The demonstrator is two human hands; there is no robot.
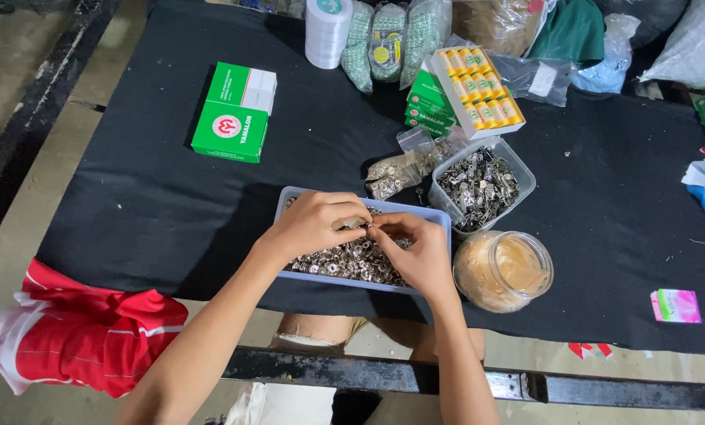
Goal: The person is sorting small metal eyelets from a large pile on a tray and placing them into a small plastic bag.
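Note:
Both my hands meet over a pale blue tray point(441, 216) filled with small silver metal fasteners point(352, 261). My left hand point(313, 224) has its fingers curled and pinches a small metal piece at the fingertips. Facing it, my right hand point(415, 250) grips the same small piece from the other side. The piece itself is mostly hidden by the fingers.
A clear tub of metal clips point(485, 186) and a clear jar of rubber bands point(503, 270) stand right of the tray. Green boxes point(234, 112), a white tape roll point(327, 31), thread spools in a box point(482, 90) and bags lie on the black cloth. Red fabric point(77, 330) lies lower left.

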